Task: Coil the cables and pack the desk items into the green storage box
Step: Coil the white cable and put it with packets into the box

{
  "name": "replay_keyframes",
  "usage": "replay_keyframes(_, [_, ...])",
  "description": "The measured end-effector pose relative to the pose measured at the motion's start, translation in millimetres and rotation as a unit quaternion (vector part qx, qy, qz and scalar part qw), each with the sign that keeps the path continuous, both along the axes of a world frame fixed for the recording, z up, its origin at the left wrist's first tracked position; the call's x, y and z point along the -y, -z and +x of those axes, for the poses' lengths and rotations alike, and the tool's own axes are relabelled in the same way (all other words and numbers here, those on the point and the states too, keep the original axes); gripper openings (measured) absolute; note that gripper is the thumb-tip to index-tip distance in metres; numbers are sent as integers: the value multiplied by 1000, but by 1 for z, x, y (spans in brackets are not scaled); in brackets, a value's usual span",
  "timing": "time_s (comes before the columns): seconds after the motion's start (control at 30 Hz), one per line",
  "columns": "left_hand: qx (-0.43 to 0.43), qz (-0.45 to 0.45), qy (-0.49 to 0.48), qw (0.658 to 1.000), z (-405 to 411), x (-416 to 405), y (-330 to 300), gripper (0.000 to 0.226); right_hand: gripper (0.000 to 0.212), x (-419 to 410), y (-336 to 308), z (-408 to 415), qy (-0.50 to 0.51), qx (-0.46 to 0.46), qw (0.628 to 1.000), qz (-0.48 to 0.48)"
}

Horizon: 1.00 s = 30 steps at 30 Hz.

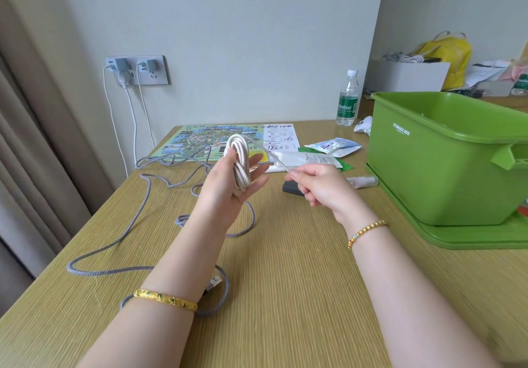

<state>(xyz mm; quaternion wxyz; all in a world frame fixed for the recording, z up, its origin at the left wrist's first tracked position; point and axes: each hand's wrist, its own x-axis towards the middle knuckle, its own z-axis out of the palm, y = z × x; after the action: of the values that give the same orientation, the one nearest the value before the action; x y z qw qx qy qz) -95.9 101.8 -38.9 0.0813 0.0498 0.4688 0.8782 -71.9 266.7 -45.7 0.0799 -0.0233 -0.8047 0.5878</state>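
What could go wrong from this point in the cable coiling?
1. The white cable is looped around the left hand, whose fingers look fairly straight; the loops might slip off as the right hand pulls the free end taut.
2. The gray cable sprawls loose over the table under both forearms; an arm could snag it.
3. The water bottle stands near the green box and could get knocked over during packing.
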Motion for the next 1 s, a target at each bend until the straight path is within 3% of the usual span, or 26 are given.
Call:
replay_keyframes(0.1, [-20, -142, 36, 989, -2, 3, 0, 25, 19, -1, 1, -2, 51, -3, 998, 46])
replay_keyframes(0.2, [-93, -224, 150, 959, 2, 4, -1, 24, 19, -3, 1, -4, 91, -23, 995, 40])
replay_keyframes(0.3, [-151, -280, 263, 911, 11, 1, 1, 26, 23, -2, -2, -3, 66, -92, 994, 10])
replay_keyframes(0.37, [-164, -300, 308, 888, 15, 0, 2, 27, 23, -2, -5, 0, -6, -107, 993, -47])
replay_keyframes(0.5, [-124, -197, 273, 934, 9, 6, -3, 27, 4, -2, -12, 7, -137, -76, 971, -181])
replay_keyframes(0.63, [-98, -133, 236, 958, 2, 13, -5, 20, 12, -3, -13, 6, -90, -114, 957, -251])
replay_keyframes(0.7, [-110, -155, 268, 944, 4, 12, -4, 22, 14, -3, -11, 3, -37, -126, 970, -206])
replay_keyframes(0.83, [-170, -187, 340, 906, 13, 3, -2, 33, 16, 3, -4, -2, 22, -128, 991, -13])
replay_keyframes(0.9, [-159, -170, 300, 925, 10, 3, -4, 30, 22, 8, 0, -3, 20, -115, 992, 53])
replay_keyframes(1.0, [-81, -196, 159, 964, -3, 10, -5, 22, 18, 9, 3, -5, 30, -107, 989, 94])
